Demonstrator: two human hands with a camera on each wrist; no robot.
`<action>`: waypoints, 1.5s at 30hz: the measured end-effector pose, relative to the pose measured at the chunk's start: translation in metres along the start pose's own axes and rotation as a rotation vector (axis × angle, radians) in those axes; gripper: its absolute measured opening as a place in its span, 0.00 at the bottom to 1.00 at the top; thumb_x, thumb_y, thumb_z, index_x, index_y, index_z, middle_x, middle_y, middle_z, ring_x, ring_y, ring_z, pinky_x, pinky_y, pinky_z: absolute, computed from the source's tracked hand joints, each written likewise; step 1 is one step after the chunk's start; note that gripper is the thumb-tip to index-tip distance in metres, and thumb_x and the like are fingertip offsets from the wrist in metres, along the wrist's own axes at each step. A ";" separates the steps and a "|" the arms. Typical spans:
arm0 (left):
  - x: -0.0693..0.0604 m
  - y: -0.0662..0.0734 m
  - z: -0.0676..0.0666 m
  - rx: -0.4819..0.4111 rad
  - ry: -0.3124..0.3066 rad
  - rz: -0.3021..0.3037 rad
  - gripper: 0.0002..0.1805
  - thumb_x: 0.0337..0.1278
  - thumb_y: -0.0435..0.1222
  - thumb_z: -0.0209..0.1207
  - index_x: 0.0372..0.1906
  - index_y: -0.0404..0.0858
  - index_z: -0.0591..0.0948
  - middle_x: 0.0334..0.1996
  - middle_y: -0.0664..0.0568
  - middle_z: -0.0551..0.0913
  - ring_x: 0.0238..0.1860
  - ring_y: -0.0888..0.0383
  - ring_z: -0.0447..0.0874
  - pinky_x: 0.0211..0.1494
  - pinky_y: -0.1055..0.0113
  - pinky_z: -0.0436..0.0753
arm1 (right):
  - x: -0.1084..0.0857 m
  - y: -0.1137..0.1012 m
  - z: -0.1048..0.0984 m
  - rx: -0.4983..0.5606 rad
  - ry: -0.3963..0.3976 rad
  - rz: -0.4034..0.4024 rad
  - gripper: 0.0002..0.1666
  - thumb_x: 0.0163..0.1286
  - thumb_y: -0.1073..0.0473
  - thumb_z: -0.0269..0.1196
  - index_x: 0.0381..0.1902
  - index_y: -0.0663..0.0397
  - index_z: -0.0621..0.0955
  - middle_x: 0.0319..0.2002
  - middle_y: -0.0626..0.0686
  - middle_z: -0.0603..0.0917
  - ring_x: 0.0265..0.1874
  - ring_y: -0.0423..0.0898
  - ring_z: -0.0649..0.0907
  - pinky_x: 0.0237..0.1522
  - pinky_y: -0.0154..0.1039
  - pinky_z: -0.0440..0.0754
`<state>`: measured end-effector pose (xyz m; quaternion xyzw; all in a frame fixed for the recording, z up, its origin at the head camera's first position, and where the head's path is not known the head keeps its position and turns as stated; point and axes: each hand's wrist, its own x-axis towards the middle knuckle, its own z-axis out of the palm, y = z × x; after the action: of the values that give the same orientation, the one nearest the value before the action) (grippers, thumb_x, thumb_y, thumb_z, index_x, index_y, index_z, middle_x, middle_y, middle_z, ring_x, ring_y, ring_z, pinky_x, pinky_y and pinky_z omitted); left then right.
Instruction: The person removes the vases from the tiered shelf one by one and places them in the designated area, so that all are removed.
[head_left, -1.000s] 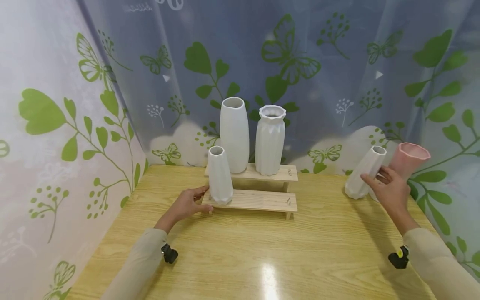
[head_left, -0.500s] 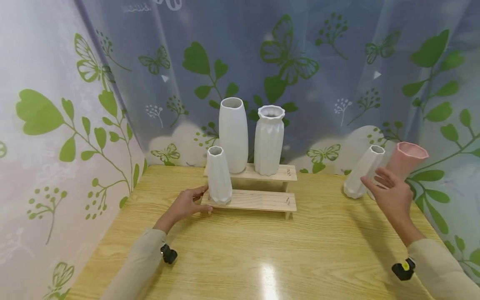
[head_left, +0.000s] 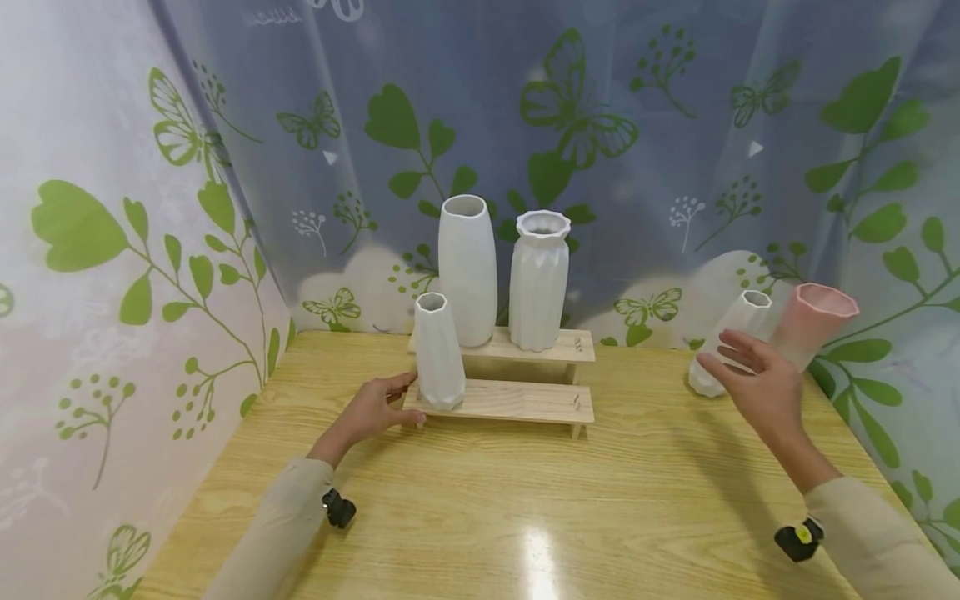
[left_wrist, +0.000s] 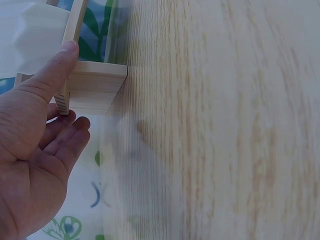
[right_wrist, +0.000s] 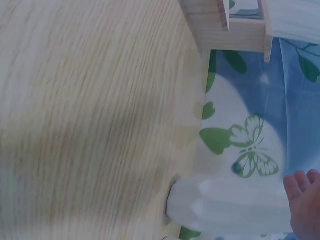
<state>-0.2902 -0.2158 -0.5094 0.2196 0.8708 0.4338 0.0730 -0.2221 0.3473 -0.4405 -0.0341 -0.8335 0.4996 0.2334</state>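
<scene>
While the left hand (head_left: 375, 408) grips the wooden stand (head_left: 521, 402) at its left end, beside a small white vase (head_left: 441, 358) on its lower step, the right hand (head_left: 767, 398), fingers extended, hovers well right of the stand near another white vase (head_left: 744, 315) and a pink vase (head_left: 808, 327)

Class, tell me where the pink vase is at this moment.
In the head view, the pink vase is at the table's far right, beside a slim white vase, its lower part hidden behind the right hand.
</scene>
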 end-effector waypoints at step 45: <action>-0.001 0.000 0.001 -0.004 0.004 -0.003 0.46 0.56 0.44 0.74 0.76 0.32 0.67 0.74 0.39 0.67 0.71 0.37 0.70 0.71 0.48 0.76 | -0.017 -0.066 0.124 0.284 -0.256 -0.181 0.29 0.65 0.59 0.75 0.63 0.58 0.83 0.59 0.65 0.84 0.54 0.46 0.86 0.52 0.29 0.86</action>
<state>-0.2891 -0.2154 -0.5106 0.2172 0.8704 0.4359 0.0723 -0.2475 0.2082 -0.4389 0.1379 -0.7773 0.5892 0.1719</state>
